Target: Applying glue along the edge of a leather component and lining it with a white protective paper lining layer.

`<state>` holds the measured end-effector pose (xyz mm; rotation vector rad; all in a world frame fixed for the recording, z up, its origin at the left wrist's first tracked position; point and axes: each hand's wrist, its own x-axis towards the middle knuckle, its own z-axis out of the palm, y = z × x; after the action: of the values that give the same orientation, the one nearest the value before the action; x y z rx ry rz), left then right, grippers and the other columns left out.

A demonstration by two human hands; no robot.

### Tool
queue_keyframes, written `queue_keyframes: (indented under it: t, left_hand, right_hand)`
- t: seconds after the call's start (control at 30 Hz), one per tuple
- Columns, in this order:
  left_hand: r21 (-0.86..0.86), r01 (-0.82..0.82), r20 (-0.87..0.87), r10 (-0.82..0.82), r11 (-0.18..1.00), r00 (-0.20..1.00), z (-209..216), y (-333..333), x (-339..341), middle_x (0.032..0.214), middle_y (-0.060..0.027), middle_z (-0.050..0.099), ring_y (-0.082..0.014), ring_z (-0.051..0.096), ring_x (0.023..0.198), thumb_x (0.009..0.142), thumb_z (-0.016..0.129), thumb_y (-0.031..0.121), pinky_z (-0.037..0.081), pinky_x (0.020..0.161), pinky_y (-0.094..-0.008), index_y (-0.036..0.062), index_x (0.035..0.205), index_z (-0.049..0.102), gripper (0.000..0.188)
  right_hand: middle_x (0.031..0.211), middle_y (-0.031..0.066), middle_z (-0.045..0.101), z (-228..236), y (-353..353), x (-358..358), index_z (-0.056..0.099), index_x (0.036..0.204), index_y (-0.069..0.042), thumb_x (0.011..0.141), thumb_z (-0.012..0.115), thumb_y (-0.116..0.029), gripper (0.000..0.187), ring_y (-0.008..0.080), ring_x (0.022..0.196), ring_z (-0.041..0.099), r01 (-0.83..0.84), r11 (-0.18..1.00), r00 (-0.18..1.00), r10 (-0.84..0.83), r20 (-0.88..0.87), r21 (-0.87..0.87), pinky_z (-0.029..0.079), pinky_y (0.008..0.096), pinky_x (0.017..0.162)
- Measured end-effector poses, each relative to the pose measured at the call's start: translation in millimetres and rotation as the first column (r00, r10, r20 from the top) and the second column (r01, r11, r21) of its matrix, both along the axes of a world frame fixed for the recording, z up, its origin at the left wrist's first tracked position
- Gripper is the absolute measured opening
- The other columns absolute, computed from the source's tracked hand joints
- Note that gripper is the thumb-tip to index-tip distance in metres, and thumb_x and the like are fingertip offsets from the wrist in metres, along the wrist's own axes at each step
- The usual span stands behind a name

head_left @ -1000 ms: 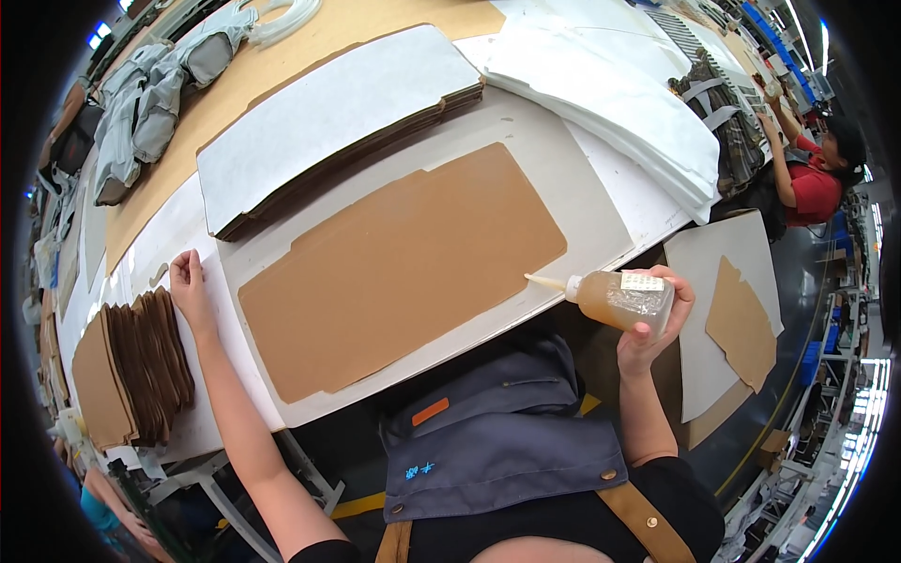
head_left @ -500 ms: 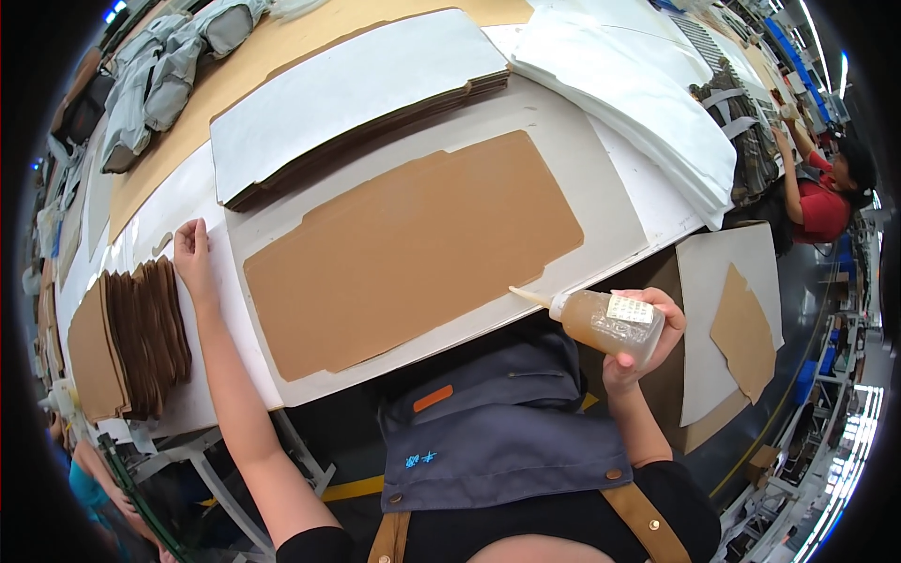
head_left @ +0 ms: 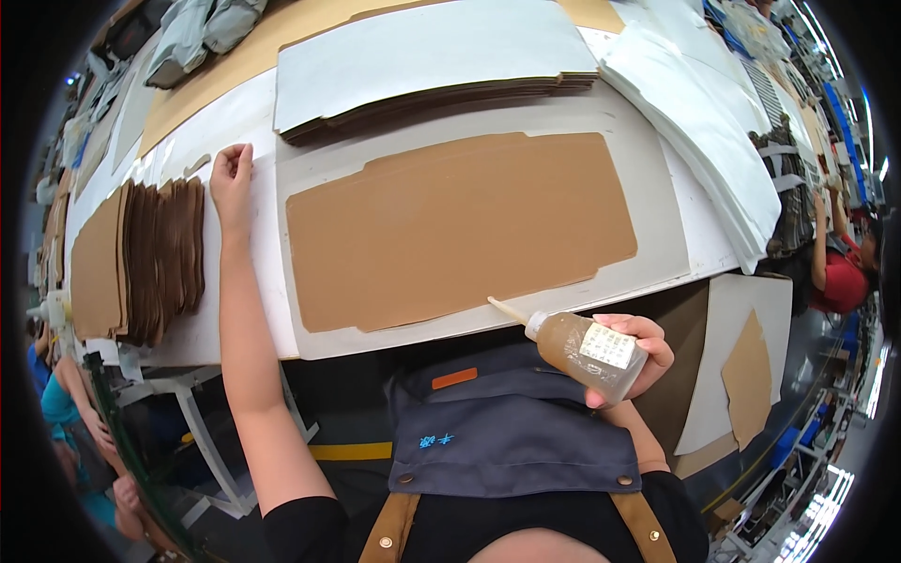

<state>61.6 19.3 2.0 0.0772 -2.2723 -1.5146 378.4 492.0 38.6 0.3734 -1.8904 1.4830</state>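
Note:
My right hand (head_left: 648, 352) is wrapped round a clear squeeze bottle (head_left: 593, 355) with amber-brown liquid and a pale label. The bottle is tilted, and its long thin nozzle (head_left: 507, 309) points left, at the near edge of a brown cardboard sheet (head_left: 460, 225). I cannot tell whether the tip touches it. The sheet lies flat on a larger grey board (head_left: 657, 239). My left hand (head_left: 233, 188) is closed, its fingers curled together at the white table left of the board, with nothing visible in them. A small brown scrap (head_left: 198, 166) lies beside it.
A stack of white-topped boards (head_left: 432, 66) stands behind the sheet. Brown cut pieces (head_left: 155, 263) are bunched at the left. White sheets (head_left: 699, 141) lie at the right, and grey bags (head_left: 202, 38) at the far left. A person in red (head_left: 845, 277) is at the right.
The view has shifted, so the table appears turned and moved to the right. The bottle's nozzle tip has moved left along the sheet's near edge. My left hand stays closed.

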Motion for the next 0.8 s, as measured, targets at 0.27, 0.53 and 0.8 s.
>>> queue_keyframes:
  t: [0.27, 0.53, 0.8]
  left_hand:
    - [0.019, -0.029, 0.004, 0.029, 0.999, 1.0, 2.2, 6.6, 0.8, 0.087, 0.0022, 0.064, -0.0048, 0.056, 0.076, 0.097, 0.072, 0.019, 0.047, 0.068, -0.0201, 0.0014, 0.102, 0.068, 0.019]
    - [-0.001, -0.051, -0.009, 0.051, 0.999, 0.999, -0.2, 6.9, -0.7, 0.086, 0.0008, 0.068, -0.0057, 0.059, 0.076, 0.095, 0.074, 0.02, 0.05, 0.071, -0.0214, 0.0015, 0.1, 0.069, 0.02]
    - [-0.053, -0.078, 0.02, 0.079, 0.996, 0.997, 1.3, 5.5, 0.3, 0.086, 0.001, 0.07, -0.0073, 0.062, 0.078, 0.094, 0.074, 0.027, 0.051, 0.073, -0.0242, 0.0052, 0.101, 0.071, 0.023]
  right_hand:
    - [0.117, 0.0155, 0.051, -6.0, -28.1, -18.9, 0.033, 0.127, -0.011, 0.066, 0.092, -0.053, 0.094, 0.0313, 0.1, 0.068, -0.203, 0.979, 0.977, 0.203, -0.059, 0.006, 0.062, 0.0404, 0.085]
    - [0.116, 0.0166, 0.052, -8.4, -58.4, -37.8, 0.033, 0.126, -0.01, 0.067, 0.093, -0.051, 0.093, 0.0333, 0.098, 0.07, -0.34, 0.94, 0.937, 0.34, -0.083, 0.015, 0.063, 0.0407, 0.083]
    - [0.118, 0.0166, 0.051, -5.4, -86.1, -53.1, 0.033, 0.128, -0.011, 0.069, 0.091, -0.051, 0.092, 0.0335, 0.101, 0.069, -0.465, 0.885, 0.882, 0.465, -0.081, 0.021, 0.063, 0.0434, 0.085]
